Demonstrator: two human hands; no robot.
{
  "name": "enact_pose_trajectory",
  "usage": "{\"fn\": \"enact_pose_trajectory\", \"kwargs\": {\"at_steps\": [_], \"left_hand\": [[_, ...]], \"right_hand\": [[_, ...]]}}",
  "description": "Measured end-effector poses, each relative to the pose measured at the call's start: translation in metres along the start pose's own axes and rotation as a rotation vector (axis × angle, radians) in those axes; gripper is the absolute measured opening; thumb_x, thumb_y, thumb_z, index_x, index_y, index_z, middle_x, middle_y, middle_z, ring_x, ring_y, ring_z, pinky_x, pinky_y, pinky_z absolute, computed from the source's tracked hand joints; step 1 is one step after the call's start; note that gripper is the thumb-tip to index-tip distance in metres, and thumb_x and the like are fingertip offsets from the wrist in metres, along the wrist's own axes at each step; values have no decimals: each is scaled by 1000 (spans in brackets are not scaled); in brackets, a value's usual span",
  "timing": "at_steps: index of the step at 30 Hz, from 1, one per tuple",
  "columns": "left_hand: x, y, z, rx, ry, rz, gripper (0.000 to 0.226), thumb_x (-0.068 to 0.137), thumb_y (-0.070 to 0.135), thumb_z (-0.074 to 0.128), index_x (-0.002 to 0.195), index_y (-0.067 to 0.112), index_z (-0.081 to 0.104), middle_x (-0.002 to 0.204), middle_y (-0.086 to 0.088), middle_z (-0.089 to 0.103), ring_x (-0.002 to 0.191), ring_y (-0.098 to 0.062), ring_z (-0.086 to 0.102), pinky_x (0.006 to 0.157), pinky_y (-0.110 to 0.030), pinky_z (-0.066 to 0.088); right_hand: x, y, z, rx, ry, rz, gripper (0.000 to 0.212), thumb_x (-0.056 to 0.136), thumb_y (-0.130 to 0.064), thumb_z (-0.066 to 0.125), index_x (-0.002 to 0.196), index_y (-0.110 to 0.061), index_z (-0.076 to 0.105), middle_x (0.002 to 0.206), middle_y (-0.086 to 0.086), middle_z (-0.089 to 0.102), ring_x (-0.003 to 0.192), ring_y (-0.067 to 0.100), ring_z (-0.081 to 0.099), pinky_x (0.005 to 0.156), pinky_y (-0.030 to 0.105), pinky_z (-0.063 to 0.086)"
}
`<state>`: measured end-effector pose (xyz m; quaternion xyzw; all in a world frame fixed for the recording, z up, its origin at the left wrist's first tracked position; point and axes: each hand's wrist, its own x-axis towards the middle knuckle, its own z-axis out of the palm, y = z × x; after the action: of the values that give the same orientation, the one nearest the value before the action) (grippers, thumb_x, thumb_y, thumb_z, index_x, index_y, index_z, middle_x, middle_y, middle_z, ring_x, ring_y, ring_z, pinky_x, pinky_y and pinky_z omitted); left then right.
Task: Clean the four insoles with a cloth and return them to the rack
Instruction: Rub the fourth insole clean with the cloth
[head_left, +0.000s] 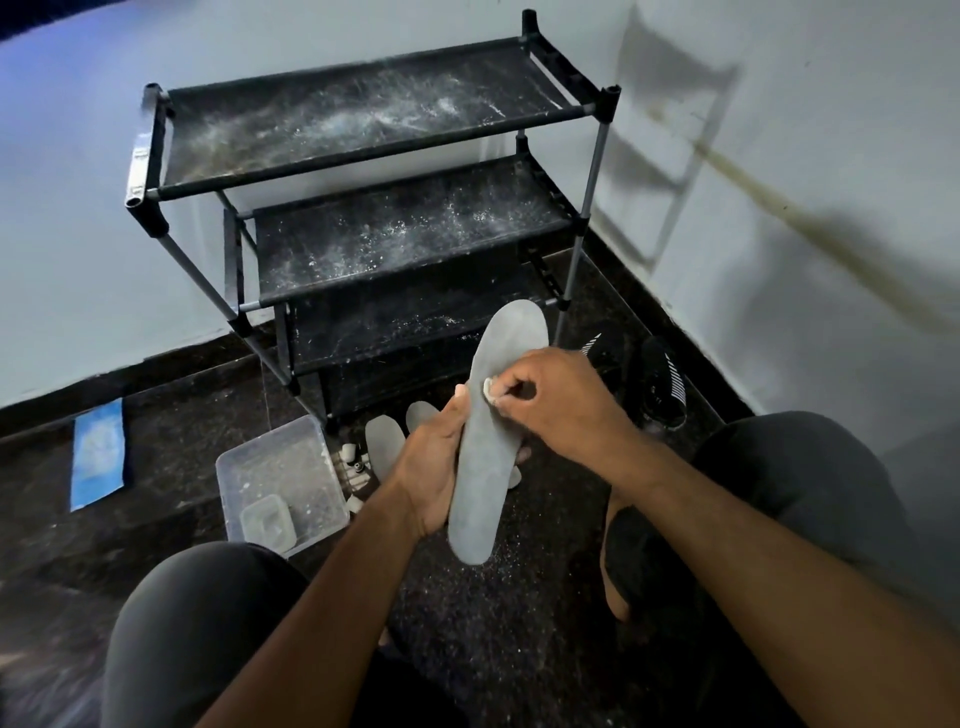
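Under me, the dark speckled stone floor (498, 639) carries the dusty black fabric-shelved rack (363, 171), a clear plastic tub (280, 483), two grey foam insoles (385, 447), a blue cloth strip (98, 452) and black striped shoes (662, 384).

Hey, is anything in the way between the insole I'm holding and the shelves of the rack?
Nothing visible blocks it. The insole, held by the left hand while the right hand rubs a small cloth on it, sits just in front of the rack, and the shelves in view hold only dust.
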<state>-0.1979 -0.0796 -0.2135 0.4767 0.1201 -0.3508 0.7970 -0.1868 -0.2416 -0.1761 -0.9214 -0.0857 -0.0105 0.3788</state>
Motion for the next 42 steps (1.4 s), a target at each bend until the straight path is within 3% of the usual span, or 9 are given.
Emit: {"fn": "enact_pose_trajectory", "kwargs": {"at_steps": [5,11,17,23,28,30,33,36,42], "left_hand": [[-5,4,1,38,38,15,56,108,47,33,121,3,66,89,-14,75,70,-26,73,56,-38,61],[-5,2,2,58,-32,-51,69,107,57,31,142,2,55,118,-28,65,87,-30,67,65,-36,58],[-7,5,8,16,-24,-31,55,106,46,36,111,3,70,87,-19,72,65,-27,69,54,-36,60],[-9,5,4,3,-65,-78,66,107,54,31,139,2,57,114,-28,65,85,-31,65,66,-37,60],[-7,5,7,28,-25,-28,60,107,48,33,125,0,64,93,-24,70,72,-31,68,60,-38,61],[-8,7,6,22,14,-22,61,107,49,32,126,1,64,99,-24,71,77,-32,68,63,-39,61],[-8,7,2,-20,-5,-50,67,106,55,32,136,2,60,122,-30,64,90,-33,63,67,-40,60],[-6,5,1,-16,-43,-84,67,106,57,33,141,5,57,125,-31,62,90,-32,63,68,-40,59],[-6,4,5,22,-38,-14,59,106,48,34,124,1,65,98,-24,69,75,-31,68,63,-39,61]], "right_hand": [[-13,-16,6,97,-346,-47,8,79,-17,77,87,-17,79,82,-8,75,70,-1,66,66,12,49],[6,7,-7,117,311,126,14,83,-17,75,96,-14,77,88,-5,74,77,3,66,80,28,56],[-6,-2,11,-65,-11,-229,12,87,-14,69,90,-8,79,82,6,69,79,17,60,80,35,50],[10,14,-2,-80,353,-16,13,90,-17,68,97,-12,78,86,6,69,79,17,61,78,38,52],[0,10,11,-69,-41,-134,14,86,-20,69,95,-17,79,86,-2,68,82,11,60,79,36,52],[1,9,5,-15,-79,-145,11,86,-23,71,91,-17,80,83,-3,69,77,9,62,74,35,53],[11,18,-8,-1,195,-71,17,89,-24,70,86,-9,78,78,6,69,71,18,63,70,41,53],[16,27,-11,-43,412,31,12,89,-21,69,88,-13,79,81,5,68,73,17,63,73,41,53],[-1,4,7,-33,-53,-195,10,87,-19,70,91,-16,79,86,-2,70,79,10,62,76,36,54]]}}
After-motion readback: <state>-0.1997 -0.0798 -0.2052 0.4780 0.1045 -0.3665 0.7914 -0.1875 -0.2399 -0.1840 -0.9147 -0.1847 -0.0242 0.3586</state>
